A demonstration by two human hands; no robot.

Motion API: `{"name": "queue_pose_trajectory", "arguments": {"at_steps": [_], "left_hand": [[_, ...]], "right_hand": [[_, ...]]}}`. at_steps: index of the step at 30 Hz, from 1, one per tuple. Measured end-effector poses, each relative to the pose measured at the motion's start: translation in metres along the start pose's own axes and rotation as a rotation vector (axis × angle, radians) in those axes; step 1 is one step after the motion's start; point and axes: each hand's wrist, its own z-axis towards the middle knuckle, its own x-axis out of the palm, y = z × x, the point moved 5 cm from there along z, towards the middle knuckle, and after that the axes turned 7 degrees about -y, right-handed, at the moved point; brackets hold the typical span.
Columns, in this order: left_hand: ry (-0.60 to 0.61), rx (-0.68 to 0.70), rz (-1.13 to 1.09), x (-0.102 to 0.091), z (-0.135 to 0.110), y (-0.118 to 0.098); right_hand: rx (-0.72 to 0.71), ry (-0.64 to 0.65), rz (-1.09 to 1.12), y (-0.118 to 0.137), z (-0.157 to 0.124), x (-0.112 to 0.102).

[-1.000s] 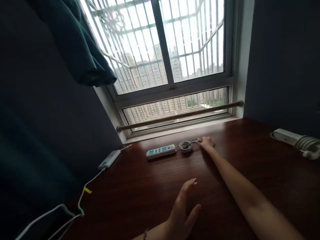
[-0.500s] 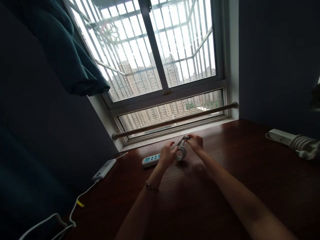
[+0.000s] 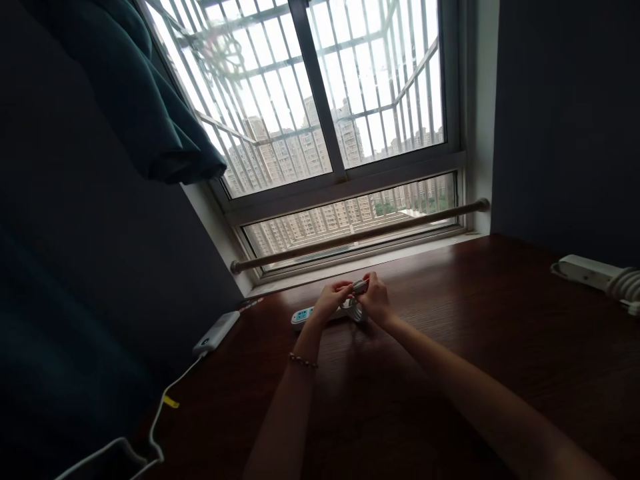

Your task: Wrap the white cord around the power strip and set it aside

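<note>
My left hand [image 3: 329, 300] and my right hand [image 3: 375, 300] meet near the far side of the brown table, with fingers closed on a coiled pale cable [image 3: 359, 287]. Part of its loop hangs below the fingers, close to the tabletop. Behind and under my left hand lies a white power strip [image 3: 302, 316] with blue sockets, partly covered by that hand and forearm. A beaded bracelet circles my left wrist. Which strand each hand pinches is too small to make out.
A second white power strip [image 3: 590, 272] with its cord wound up lies at the right. On the left, a white box-shaped device [image 3: 216, 332] has a white cable [image 3: 156, 427] with a yellow tag. A rail [image 3: 360, 235] crosses the window behind the table; a blue curtain [image 3: 165, 133] hangs at left.
My right hand has moved left and down to meet my left hand at the cable. My left fingers have closed onto it. The view has shifted slightly.
</note>
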Motion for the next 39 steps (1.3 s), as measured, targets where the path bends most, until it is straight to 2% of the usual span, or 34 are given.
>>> {"name": "queue_pose_trajectory", "arguments": {"at_steps": [7, 12, 16, 22, 24, 28, 33, 39], "left_hand": [[-0.059, 0.002, 0.0, -0.025, 0.012, 0.012], [-0.096, 0.011, 0.034, -0.033, 0.016, 0.017], [-0.082, 0.028, 0.052, -0.031, 0.01, 0.01], [0.089, 0.101, 0.043, -0.015, -0.002, -0.01], [0.106, 0.124, 0.051, -0.012, -0.001, -0.011], [0.038, 0.131, 0.114, -0.014, 0.007, 0.003], [0.094, 0.159, 0.215, -0.015, 0.011, 0.019], [-0.017, 0.113, 0.337, -0.028, 0.015, 0.03]], "right_hand": [[0.144, 0.123, 0.292, -0.005, -0.014, 0.019], [0.21, 0.158, 0.29, -0.012, -0.019, 0.024], [0.256, 0.168, 0.227, -0.017, -0.023, 0.024], [0.32, 0.153, 0.158, -0.024, -0.023, 0.02], [0.333, 0.164, 0.19, -0.026, -0.023, 0.021], [0.36, 0.186, 0.291, -0.025, -0.022, 0.024], [0.368, 0.212, 0.404, -0.016, -0.02, 0.025], [0.462, 0.197, 0.394, -0.013, -0.02, 0.02]]}}
